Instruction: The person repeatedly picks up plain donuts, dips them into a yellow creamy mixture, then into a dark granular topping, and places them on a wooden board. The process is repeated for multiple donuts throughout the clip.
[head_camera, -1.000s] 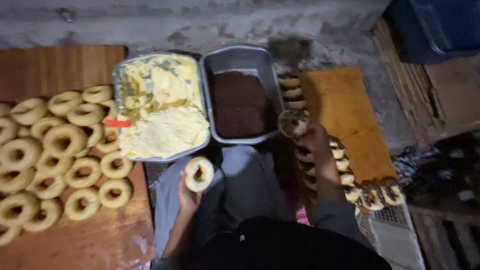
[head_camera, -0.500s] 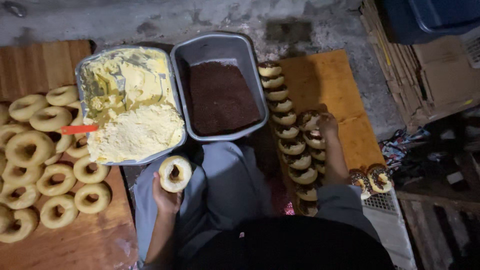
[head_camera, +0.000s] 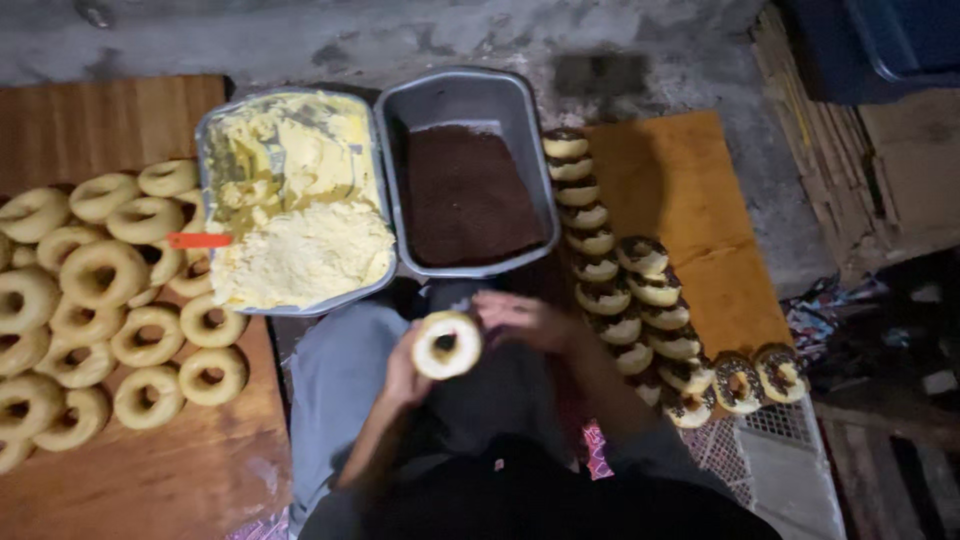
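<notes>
My left hand (head_camera: 403, 366) holds a ring doughnut (head_camera: 446, 344) with pale cream on its top, in front of my lap. My right hand (head_camera: 520, 318) is beside the doughnut with its fingers at the doughnut's right edge. Just beyond the hands stand two metal trays: one with yellow cream (head_camera: 290, 205) and one with dark chocolate sprinkles (head_camera: 465, 190). An orange-handled spreader (head_camera: 200, 240) lies on the left rim of the cream tray.
Several plain doughnuts (head_camera: 95, 300) lie on a wooden board (head_camera: 190, 470) at the left. Several chocolate-topped doughnuts (head_camera: 620, 280) lie in rows on an orange board (head_camera: 700, 210) at the right. A wire rack (head_camera: 780, 460) and cardboard (head_camera: 900, 170) are at the right.
My right hand has come back from the row of topped doughnuts to the doughnut in my left hand. The left hand has lifted that doughnut towards the middle.
</notes>
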